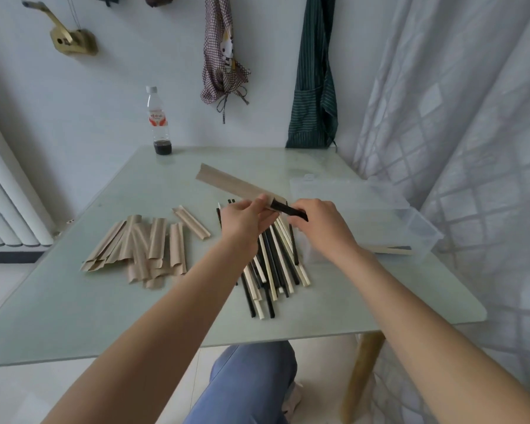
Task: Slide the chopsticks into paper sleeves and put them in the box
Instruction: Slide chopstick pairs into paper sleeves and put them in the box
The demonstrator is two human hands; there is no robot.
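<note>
A long brown paper sleeve is pinched at its mouth by the left hand, so black chopsticks, gripped by the right hand, can be fed in; the clear plastic box waits just right.

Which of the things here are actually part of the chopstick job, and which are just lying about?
Part of the job:
- left hand holding a paper sleeve
- right hand pushing black chopsticks in
- loose chopsticks
- empty sleeves
- clear box

Just lying about:
- bottle
- hanging aprons
- curtain
</note>
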